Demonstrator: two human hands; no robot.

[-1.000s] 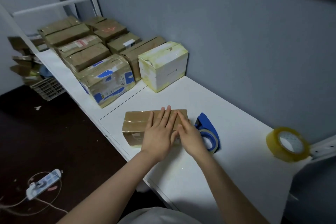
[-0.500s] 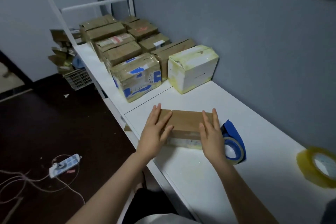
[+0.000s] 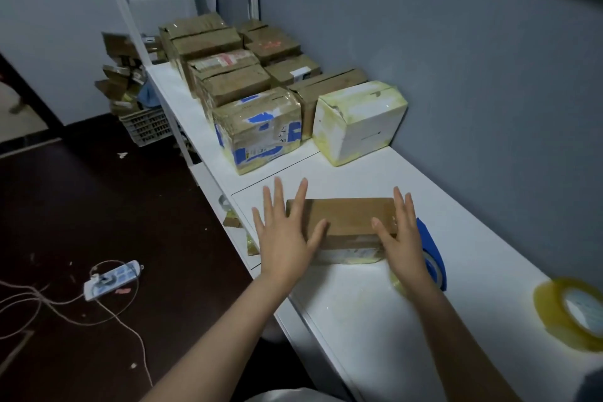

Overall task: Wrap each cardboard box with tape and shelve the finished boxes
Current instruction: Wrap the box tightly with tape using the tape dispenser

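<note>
A small brown cardboard box [image 3: 349, 220] wrapped in clear tape lies on the white shelf [image 3: 359, 303] in front of me. My left hand [image 3: 287, 232] is at its left end with fingers spread and straight. My right hand [image 3: 399, 235] is at its right end, fingers straight too. A blue tape dispenser [image 3: 432, 254] lies just right of the box, partly hidden by my right hand. Several taped boxes [image 3: 228, 81] stand in rows farther along the shelf, with a blue-marked box [image 3: 257, 130] and a white box [image 3: 359, 121] nearest.
A roll of clear tape [image 3: 571, 313] lies on the shelf at the far right. The grey wall runs along the shelf's back. On the dark floor to the left lie a power strip [image 3: 112, 279] with cables and a crate [image 3: 146, 126] of cardboard scraps.
Both hands have slid apart from the top middle of the box to its two ends. My view has swung left, so the shelf contents sit further right in frame.
</note>
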